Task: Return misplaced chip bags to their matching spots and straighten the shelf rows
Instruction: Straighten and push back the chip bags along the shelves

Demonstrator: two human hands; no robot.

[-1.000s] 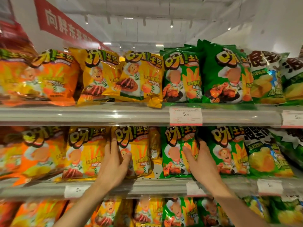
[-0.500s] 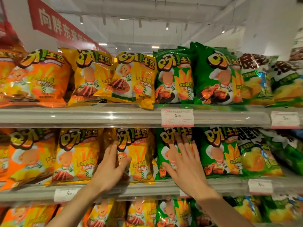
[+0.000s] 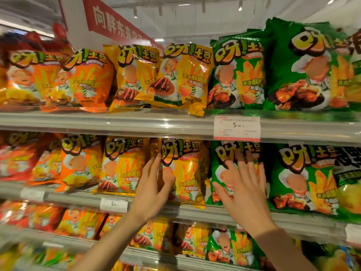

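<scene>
On the middle shelf (image 3: 195,212) chip bags stand in colour rows: orange at the left, yellow in the middle, green at the right. My left hand (image 3: 154,188) lies with straight fingers against the left edge of a yellow bag (image 3: 185,169), thumb across its front. My right hand (image 3: 244,184) presses flat, fingers spread, on a green bag (image 3: 230,153) beside it. On the top shelf a tilted yellow bag (image 3: 187,79) overlaps its neighbour and hangs over the shelf edge.
A white price tag (image 3: 237,127) hangs on the top shelf rail and another price tag (image 3: 113,204) on the middle rail. More orange, yellow and green bags fill the lower shelf (image 3: 148,253). A red banner (image 3: 117,22) hangs above.
My view has swung left and closer to the shelf. My right hand moved from the gap between two green bags onto the front of the left green bag; my left hand stays at the yellow bag.
</scene>
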